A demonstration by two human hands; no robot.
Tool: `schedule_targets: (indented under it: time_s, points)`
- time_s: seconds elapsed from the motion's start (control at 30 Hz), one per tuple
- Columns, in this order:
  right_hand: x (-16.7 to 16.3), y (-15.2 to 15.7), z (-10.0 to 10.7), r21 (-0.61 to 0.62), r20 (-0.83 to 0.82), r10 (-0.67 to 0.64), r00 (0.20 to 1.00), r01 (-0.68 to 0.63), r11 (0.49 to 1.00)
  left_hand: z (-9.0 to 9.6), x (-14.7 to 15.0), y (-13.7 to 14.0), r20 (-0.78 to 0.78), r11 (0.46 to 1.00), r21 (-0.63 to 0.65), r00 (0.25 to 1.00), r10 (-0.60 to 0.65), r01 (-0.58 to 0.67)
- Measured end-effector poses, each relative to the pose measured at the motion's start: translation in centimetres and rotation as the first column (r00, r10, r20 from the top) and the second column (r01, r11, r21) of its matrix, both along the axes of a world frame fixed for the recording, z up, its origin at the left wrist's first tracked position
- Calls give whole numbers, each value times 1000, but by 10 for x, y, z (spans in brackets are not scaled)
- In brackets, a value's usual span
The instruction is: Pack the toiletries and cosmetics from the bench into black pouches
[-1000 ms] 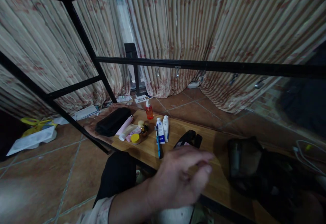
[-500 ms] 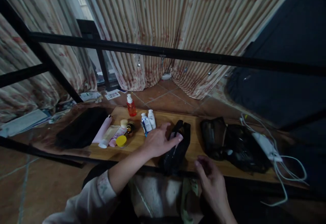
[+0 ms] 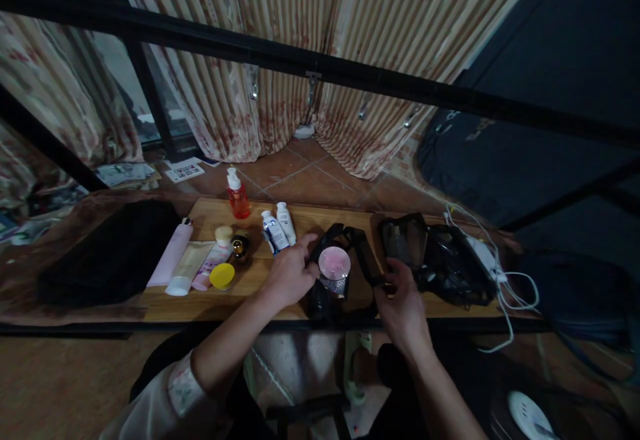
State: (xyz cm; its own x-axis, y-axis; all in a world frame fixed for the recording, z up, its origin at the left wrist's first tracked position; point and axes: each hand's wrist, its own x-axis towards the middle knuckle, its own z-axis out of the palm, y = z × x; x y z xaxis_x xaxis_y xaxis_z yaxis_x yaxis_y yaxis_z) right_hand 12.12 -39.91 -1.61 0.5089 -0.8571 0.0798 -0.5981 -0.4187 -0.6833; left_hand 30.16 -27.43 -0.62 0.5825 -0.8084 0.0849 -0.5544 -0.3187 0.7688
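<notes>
A small black pouch [image 3: 369, 263] lies on the wooden board, its mouth spread wide. My left hand [image 3: 289, 279] pinches the pouch's left edge between thumb and fingers. The opposite edge is in my right hand [image 3: 404, 307], fingers curled round it. Inside the mouth shows a round container with a pink top [image 3: 335, 263] and a glittery side. Just beyond my left hand are two small white bottles [image 3: 286, 223], one with blue markings. Close to my right hand is a black mesh bag [image 3: 407, 240] with dark contents.
On the left lie a pink tube [image 3: 173, 253], a beige tube [image 3: 189, 268], a yellow-lidded jar [image 3: 222, 276] and a black bag [image 3: 110, 253]. An orange pump bottle [image 3: 239, 201] stands behind. A white cable [image 3: 520, 287] trails right. A black metal rail [image 3: 340, 83] crosses beyond.
My hands have closed on the pouch's two edges and pulled its mouth apart, exposing the pink-topped container. My right hand rose to the pouch. The camera view has shifted.
</notes>
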Motion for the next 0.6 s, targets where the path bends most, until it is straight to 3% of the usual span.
schedule_targets:
  time_s: [0.17, 0.3, 0.43, 0.6]
  points:
    - [-13, -1, -7, -70, -52, -8, 999, 5, 998, -3, -3, 12, 0, 999, 19, 1000, -26, 26]
    - [-6, 5, -1, -257, -60, 49, 997, -63, 964, -6, -3, 15, -14, 999, 36, 1000, -25, 26]
    - [10, 16, 19, -406, -73, 279, 957, -284, 869, -7, -4, 15, -28, 999, 34, 999, -32, 33]
    - [46, 20, 34, -299, -233, 544, 806, -591, 749, -6, -5, 13, -51, 999, 19, 998, -41, 42]
